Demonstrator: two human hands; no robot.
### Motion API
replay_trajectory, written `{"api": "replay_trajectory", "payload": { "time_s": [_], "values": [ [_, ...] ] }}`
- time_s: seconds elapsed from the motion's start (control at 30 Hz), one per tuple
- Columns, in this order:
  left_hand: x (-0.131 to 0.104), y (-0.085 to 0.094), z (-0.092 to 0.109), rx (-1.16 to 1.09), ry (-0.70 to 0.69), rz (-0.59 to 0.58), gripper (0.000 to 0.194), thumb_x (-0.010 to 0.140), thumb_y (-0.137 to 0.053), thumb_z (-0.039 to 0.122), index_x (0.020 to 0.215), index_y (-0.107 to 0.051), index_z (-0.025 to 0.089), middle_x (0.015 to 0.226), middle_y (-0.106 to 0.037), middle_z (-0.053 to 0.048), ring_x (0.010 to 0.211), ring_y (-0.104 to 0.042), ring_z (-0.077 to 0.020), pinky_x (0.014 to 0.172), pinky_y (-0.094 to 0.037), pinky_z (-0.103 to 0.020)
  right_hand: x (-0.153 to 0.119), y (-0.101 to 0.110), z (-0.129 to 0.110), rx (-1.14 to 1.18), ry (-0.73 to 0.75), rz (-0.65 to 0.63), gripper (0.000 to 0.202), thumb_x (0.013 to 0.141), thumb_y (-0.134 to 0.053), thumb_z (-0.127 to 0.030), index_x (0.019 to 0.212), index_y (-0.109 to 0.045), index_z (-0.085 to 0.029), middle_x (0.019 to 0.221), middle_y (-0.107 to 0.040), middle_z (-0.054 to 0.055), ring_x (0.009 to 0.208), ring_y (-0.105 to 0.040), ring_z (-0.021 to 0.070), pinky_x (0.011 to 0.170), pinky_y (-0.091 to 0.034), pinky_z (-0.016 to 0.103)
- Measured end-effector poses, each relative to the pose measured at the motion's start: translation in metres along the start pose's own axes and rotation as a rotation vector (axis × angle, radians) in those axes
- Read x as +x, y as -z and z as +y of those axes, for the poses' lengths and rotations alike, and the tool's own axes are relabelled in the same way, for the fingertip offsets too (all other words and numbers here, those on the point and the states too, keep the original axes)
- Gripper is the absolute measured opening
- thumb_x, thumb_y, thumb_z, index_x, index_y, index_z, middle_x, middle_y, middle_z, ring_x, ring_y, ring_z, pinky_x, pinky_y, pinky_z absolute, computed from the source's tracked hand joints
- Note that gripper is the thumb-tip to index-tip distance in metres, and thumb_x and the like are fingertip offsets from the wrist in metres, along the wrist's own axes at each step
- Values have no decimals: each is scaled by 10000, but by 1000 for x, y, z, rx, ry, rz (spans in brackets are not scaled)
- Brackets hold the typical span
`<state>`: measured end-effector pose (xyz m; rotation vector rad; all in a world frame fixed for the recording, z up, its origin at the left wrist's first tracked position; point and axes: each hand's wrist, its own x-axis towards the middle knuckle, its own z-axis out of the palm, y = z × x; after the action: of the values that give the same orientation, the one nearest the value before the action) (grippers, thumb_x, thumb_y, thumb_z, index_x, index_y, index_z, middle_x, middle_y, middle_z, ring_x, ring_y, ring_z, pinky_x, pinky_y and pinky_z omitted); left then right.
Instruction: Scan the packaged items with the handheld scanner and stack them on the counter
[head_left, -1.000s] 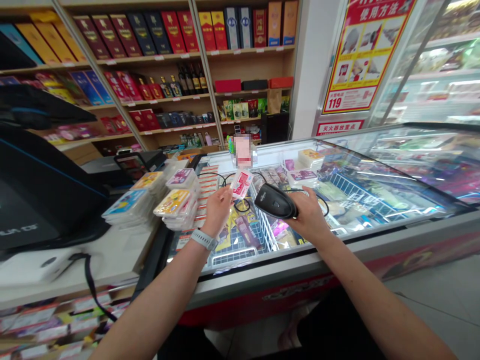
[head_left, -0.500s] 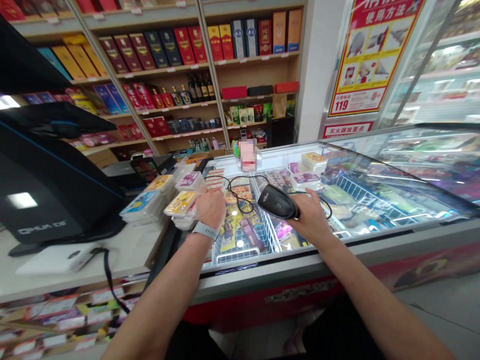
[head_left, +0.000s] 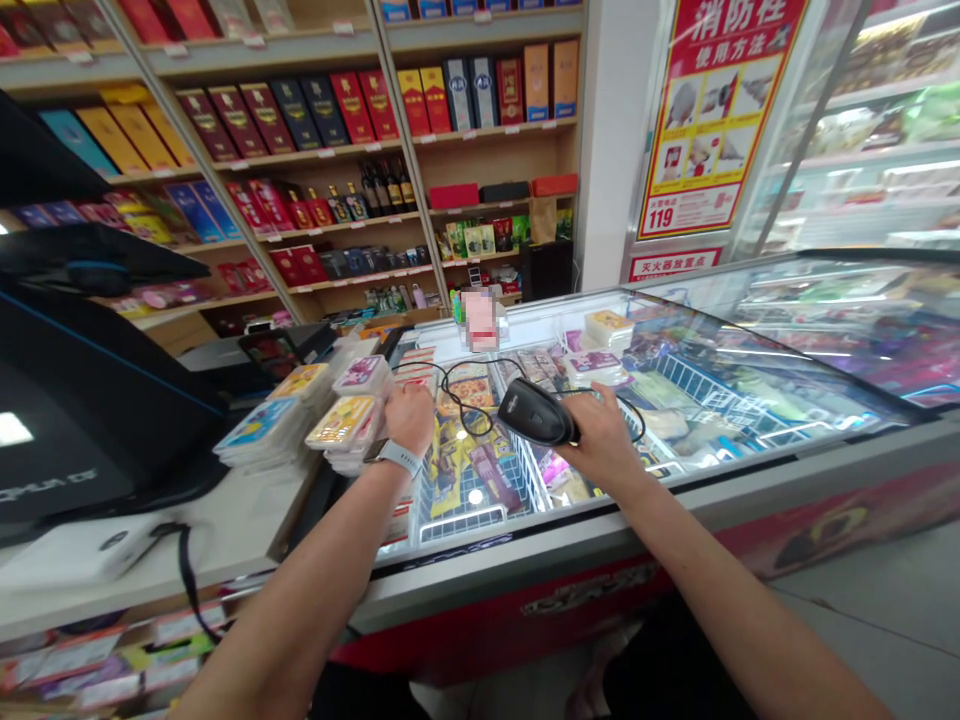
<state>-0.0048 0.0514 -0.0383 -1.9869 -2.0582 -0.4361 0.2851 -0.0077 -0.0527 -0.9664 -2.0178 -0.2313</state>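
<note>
My right hand (head_left: 598, 432) is wrapped round the handle of a black barcode scanner (head_left: 534, 412), held over the glass top of a freezer (head_left: 469, 500). The scanner's black cable (head_left: 466, 405) loops across the glass. At the freezer's left edge, my left hand (head_left: 409, 418) touches the right side of a stack of clear packs with yellow labels (head_left: 343, 422). Its fingers are partly hidden, so I cannot tell how they are closed. A purple-labelled pack (head_left: 362, 374) lies just behind, and blue-labelled packs (head_left: 260, 428) are stacked to the left.
More packs (head_left: 607, 330) stand at the back of the freezer, near a blurred pink object (head_left: 480, 318). A black checkout machine (head_left: 90, 400) and a white device (head_left: 82, 548) occupy the left counter. Shelves of boxes (head_left: 315, 110) line the back.
The whole view has shifted, so the hands, packs and freezer appear slightly further left. My right hand still holds the scanner, and my left hand remains beside the yellow-labelled stack.
</note>
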Motion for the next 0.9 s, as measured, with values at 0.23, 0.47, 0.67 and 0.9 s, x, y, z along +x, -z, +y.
{"api": "replay_trajectory", "payload": {
  "time_s": [0.23,0.47,0.67,0.9],
  "values": [
    [3,-2,47,-131,-372,158,508,901,-479,313,1386,-425,173,1390,-481,-154,1293,-422,-301,1058,-366,-464,-1,-1,0,14,-22,41,202,797,-640,-310,941,-561,-192,879,-668,48,867,-620,231,1044,-291,464],
    [20,-19,125,-275,-650,36,576,955,-377,339,1508,-238,261,1578,-254,-84,1467,-189,-266,1145,-280,-492,0,0,-1,14,-47,147,177,826,-606,-322,945,-549,-205,830,-657,35,815,-620,216,1030,-319,460],
    [44,-28,183,-229,-709,-50,557,936,-445,328,1473,-341,223,1568,-294,-91,1460,-217,-295,1114,-336,-519,0,-1,1,-26,-34,173,146,841,-586,-317,918,-538,-202,835,-652,43,845,-619,220,1018,-340,451],
    [45,-32,184,-246,-762,-73,448,941,-401,209,1382,-480,207,1472,-456,-106,1364,-409,-293,1118,-311,-532,-2,-2,3,-41,-37,162,134,820,-595,-307,894,-547,-205,798,-642,35,799,-612,218,1023,-343,464]
  ]
}}
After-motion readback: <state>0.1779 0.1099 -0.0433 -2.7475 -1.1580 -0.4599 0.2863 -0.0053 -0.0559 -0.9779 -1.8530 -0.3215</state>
